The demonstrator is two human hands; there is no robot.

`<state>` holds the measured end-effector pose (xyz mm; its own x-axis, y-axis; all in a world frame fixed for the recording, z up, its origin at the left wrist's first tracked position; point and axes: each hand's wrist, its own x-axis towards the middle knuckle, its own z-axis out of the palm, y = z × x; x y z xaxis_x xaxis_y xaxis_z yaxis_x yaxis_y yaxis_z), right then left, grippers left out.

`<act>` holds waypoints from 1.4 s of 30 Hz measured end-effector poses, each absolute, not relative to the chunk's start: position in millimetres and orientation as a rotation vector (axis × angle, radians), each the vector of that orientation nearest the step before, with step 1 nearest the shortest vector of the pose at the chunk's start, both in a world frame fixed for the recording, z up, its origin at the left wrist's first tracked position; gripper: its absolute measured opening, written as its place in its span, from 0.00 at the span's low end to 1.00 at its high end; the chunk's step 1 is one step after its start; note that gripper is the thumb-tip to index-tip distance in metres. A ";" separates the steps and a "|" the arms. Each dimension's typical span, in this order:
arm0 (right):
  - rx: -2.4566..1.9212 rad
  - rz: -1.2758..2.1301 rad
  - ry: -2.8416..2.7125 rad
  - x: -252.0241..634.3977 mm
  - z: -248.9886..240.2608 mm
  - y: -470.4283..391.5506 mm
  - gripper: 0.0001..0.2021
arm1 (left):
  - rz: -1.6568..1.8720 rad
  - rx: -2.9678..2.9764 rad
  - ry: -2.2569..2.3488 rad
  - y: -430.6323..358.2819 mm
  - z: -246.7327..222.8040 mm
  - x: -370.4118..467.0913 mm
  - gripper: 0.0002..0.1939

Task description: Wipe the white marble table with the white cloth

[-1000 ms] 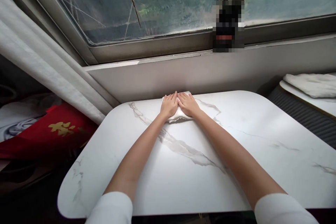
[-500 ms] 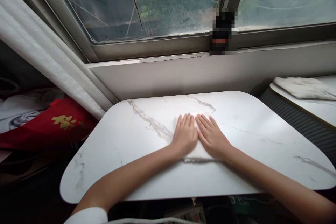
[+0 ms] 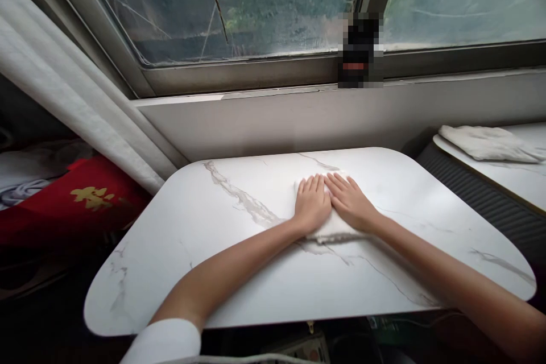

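A folded white cloth [image 3: 336, 230] lies on the white marbled tabletop [image 3: 247, 273], right of the table's middle. My left hand [image 3: 313, 203] rests flat on the cloth's left part, fingers stretched out and pointing towards the window. Beside it my right hand [image 3: 350, 202] lies flat on the cloth, its fingers also extended and angled to the left. The two hands touch or nearly touch at the thumbs. Much of the cloth is hidden under them; its rough near edge shows below the palms.
A window [image 3: 239, 11] with a metal frame stands behind the table, with a light curtain [image 3: 85, 79] at the left. Red fabric with gold characters [image 3: 98, 196] hangs at the left. Another white cloth [image 3: 486, 143] lies on a surface at the right.
Both hands and the cloth have slid away from me and slightly right across the tabletop. The view has shifted a little.
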<state>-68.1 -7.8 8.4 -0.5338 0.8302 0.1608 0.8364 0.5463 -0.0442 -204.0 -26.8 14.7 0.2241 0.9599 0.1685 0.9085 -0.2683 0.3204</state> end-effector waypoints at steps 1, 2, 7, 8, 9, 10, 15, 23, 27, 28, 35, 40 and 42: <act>-1.431 -0.040 -2.618 -68.9 10.7 16.5 0.27 | 0.536 2.286 1.870 -5.2 14.2 -199.5 0.26; -1.443 -0.025 -2.616 -68.9 12.7 38.7 0.27 | 0.573 2.232 1.936 15.0 14.0 -194.7 0.26; -1.483 -0.023 -2.580 -62.8 15.2 102.6 0.26 | 0.716 2.088 2.074 74.7 12.9 -174.9 0.26; -1.472 -0.038 -2.580 -61.1 14.2 105.7 0.26 | 0.724 2.093 2.076 78.0 12.2 -173.1 0.26; -1.461 -0.053 -2.580 -59.2 12.9 106.3 0.26 | 0.725 2.108 2.074 78.9 11.4 -172.0 0.26; -1.457 -0.066 -2.578 -57.0 11.5 104.7 0.26 | 0.721 2.131 2.065 77.8 10.5 -171.2 0.26; -1.488 -0.132 -2.542 -32.4 2.8 69.4 0.27 | 0.677 2.274 1.955 47.9 8.5 -158.8 0.26; -1.442 -0.216 -2.435 48.4 -7.2 -73.8 0.28 | 0.602 2.439 1.439 -69.2 17.9 -111.1 0.30; -1.481 -0.160 -2.363 76.7 -11.8 -136.4 0.29 | 0.593 2.491 1.229 -118.6 20.8 -102.4 0.31; -1.519 -0.135 -2.340 81.9 -13.7 -143.7 0.30 | 0.594 2.514 1.203 -124.3 20.8 -100.7 0.31; -1.794 -0.103 -2.188 88.9 -16.2 -75.2 0.27 | 0.544 2.594 1.286 -61.4 17.8 -79.8 0.28; -1.765 -0.084 -2.264 70.3 -1.3 43.0 0.27 | 0.508 2.541 1.517 34.9 15.3 -74.8 0.26; -1.673 -0.071 -2.329 68.3 1.0 82.9 0.27 | 0.555 2.490 1.667 62.3 13.3 -72.4 0.26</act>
<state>68.3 82.9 1.0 -0.2950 0.9229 0.2474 0.9363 0.3308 -0.1176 -72.4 62.3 13.3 0.3366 0.9090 0.2457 0.8749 -0.3984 0.2753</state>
